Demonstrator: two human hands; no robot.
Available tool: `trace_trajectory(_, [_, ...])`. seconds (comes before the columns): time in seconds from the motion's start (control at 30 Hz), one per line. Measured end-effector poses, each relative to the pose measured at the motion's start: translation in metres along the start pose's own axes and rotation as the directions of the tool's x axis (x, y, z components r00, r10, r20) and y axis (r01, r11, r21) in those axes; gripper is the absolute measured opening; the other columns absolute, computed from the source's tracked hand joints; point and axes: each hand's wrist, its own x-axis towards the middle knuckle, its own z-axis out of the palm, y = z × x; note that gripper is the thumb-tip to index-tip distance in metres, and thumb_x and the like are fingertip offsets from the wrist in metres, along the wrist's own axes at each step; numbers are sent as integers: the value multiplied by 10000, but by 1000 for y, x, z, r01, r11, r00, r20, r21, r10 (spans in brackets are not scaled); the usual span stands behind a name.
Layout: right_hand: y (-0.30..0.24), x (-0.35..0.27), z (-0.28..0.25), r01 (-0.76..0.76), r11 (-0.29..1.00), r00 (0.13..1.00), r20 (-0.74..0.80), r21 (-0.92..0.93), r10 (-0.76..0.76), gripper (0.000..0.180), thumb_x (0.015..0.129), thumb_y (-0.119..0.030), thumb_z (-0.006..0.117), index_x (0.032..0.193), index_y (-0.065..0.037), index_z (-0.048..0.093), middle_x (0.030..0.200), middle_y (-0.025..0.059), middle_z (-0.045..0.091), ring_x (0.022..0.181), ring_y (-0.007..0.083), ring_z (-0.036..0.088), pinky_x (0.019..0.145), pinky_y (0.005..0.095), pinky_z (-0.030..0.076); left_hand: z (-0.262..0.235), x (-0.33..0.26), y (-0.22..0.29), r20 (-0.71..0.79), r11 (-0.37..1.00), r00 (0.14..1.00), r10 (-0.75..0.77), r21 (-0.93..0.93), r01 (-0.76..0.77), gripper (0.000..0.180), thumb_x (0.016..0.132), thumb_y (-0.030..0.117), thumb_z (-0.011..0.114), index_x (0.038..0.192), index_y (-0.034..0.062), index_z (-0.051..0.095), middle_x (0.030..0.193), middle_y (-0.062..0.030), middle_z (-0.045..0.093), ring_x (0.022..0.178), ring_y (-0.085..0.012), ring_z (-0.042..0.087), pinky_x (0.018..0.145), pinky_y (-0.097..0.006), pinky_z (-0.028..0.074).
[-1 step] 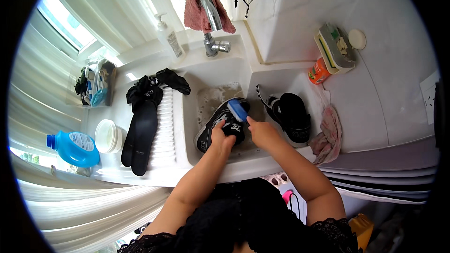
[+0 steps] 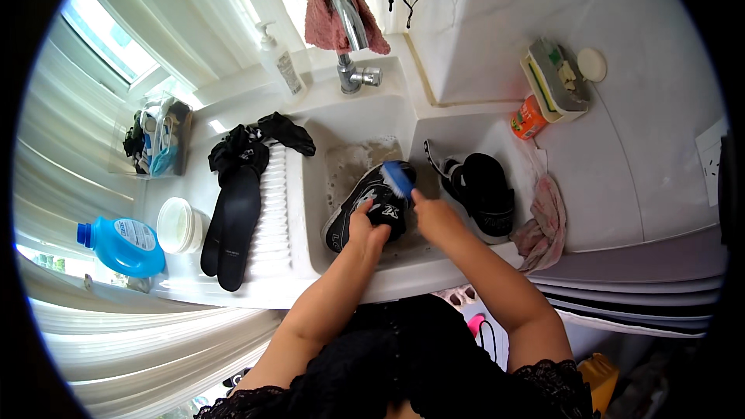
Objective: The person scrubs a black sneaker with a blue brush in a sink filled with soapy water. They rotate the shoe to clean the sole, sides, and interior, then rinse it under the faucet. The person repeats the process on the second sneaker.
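A black shoe (image 2: 353, 203) with white markings lies tilted in the sink basin (image 2: 313, 209), over murky, foamy water (image 2: 349, 161). My left hand (image 2: 368, 223) is closed around the shoe's near side. In my right hand (image 2: 436, 216) is a blue scrub brush (image 2: 399, 180) with pale bristles, gripped by its near end. Its bristles rest against the shoe's upper, toward the far end. The second black shoe (image 2: 485, 194) stands to the right in the shallower part of the sink, its strap or lace trailing out on the left. My fingers partly hide the held shoe.
Black insoles (image 2: 233, 225) and black laces or cloth (image 2: 240, 151) lie by the ribbed washboard (image 2: 276, 213). Further left are a blue detergent bottle (image 2: 128, 246), a white tub (image 2: 178, 225) and a clear bin (image 2: 164, 140). A chrome faucet (image 2: 351, 70) rises behind; a rag (image 2: 543, 225) hangs right.
The brush has shifted slightly right along the shoe's upper, and my right hand has moved a little with it. My left hand and the shoe stay in place.
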Motion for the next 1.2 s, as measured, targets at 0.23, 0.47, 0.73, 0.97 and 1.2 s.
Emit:
trace_trajectory(0.23, [-16, -21, -40, -76, 991, 990, -129, -108, 61, 418, 937, -201, 485, 1354, -169, 471, 812, 216, 627, 818, 405, 625, 726, 493, 499, 4, -36, 14, 161, 996, 986, -34, -78, 47, 401, 894, 90, 531, 1263, -50, 461, 1258, -223, 543, 1161, -373, 531, 1053, -495, 382])
trace_trajectory(0.47, [-33, -38, -59, -9, 990, 970, -240, -138, -25, 416, 938, -220, 488, 1352, -177, 472, 822, 219, 614, 784, 414, 612, 691, 505, 483, 10, -43, 32, 243, 985, 969, -37, -154, 76, 398, 883, 147, 543, 1227, -47, 494, 1208, -221, 570, 1100, -386, 568, 1001, -501, 436])
trace_trajectory(0.73, [7, -2, 6, -155, 956, 978, 98, -248, 184, 424, 956, -221, 436, 1375, -161, 443, 976, 205, 645, 887, 415, 629, 767, 498, 500, 27, -49, 47, 268, 978, 963, 34, -209, 24, 441, 935, 258, 372, 1270, -3, 488, 1264, -229, 528, 1145, -394, 534, 1006, -517, 430])
trace_trajectory(0.97, [-28, -35, -26, -80, 996, 993, -86, -46, 76, 398, 931, -209, 493, 1329, -205, 510, 900, 211, 634, 824, 395, 627, 724, 479, 500, 13, -16, 60, 217, 955, 975, 50, -295, 17, 420, 909, 240, 418, 1232, -2, 533, 1212, -220, 572, 1120, -385, 555, 994, -507, 440])
trace_trajectory(1.2, [-54, -35, -23, 138, 979, 950, -260, -147, -173, 439, 919, -234, 535, 1355, -225, 486, 751, 164, 567, 695, 378, 601, 618, 456, 483, 11, -17, 54, 184, 950, 983, 6, -309, 52, 406, 911, 226, 408, 1210, -16, 539, 1189, -210, 588, 1084, -381, 576, 980, -507, 454])
